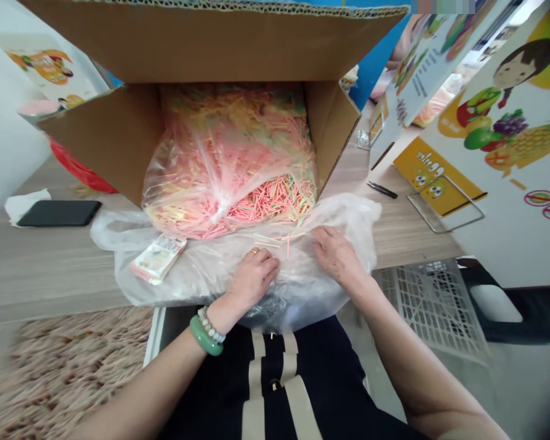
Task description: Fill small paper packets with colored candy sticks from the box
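Observation:
My left hand (pixel 254 276), with a ring, a beaded bracelet and a green bangle, rests on a clear plastic bag (pixel 201 269) along the table's front edge. Its fingers are bent and held together; anything beneath them is hidden. Across from it, my right hand (pixel 337 255) lies on the same plastic, fingers somewhat apart and reaching towards a few loose thin coloured sticks (pixel 288 238). Just behind, a knotted transparent bag (pixel 220 205) full of pink, yellow and green sticks fills an open cardboard box (pixel 238 46). A small printed packet (pixel 159 258) lies left of my left hand.
A black phone (pixel 59 213) lies on the table (pixel 18 269) at left, with a red item (pixel 80 168) behind it. Black tweezers (pixel 382 190) and a wire stand (pixel 445 205) are at right. Below stand a white plastic basket (pixel 428 299) and, at left, many thin sticks (pixel 68 373).

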Action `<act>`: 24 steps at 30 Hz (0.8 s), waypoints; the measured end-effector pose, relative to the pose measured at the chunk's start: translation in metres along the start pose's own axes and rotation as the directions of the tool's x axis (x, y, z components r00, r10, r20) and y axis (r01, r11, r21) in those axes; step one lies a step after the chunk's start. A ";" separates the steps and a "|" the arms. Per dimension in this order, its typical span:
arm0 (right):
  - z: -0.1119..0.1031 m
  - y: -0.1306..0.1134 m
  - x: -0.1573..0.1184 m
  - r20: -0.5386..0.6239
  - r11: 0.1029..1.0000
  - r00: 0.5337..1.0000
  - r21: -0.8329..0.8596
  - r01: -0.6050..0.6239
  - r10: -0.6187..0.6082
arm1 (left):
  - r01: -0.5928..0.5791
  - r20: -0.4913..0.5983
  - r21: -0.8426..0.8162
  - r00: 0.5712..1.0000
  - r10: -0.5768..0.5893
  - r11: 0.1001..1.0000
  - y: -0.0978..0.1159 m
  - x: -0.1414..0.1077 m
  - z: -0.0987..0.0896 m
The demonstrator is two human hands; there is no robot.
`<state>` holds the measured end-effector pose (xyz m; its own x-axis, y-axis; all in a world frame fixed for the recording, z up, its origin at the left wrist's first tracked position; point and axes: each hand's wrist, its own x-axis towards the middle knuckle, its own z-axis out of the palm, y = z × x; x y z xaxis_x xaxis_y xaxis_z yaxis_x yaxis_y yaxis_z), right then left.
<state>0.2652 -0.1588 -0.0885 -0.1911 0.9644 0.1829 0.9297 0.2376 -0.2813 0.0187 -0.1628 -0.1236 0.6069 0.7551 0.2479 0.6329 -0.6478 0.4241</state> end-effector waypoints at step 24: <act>0.004 -0.048 0.048 0.023 0.970 0.996 0.224 -0.090 0.087 | 0.046 -0.043 -0.148 0.998 -0.053 0.988 0.000 -0.002 -0.001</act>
<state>0.2101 -0.1237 -0.0697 -0.1168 0.9838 0.1357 0.8489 0.1699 -0.5005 0.0169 -0.1637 -0.1231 0.5508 0.7923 0.2625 0.5823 -0.5901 0.5592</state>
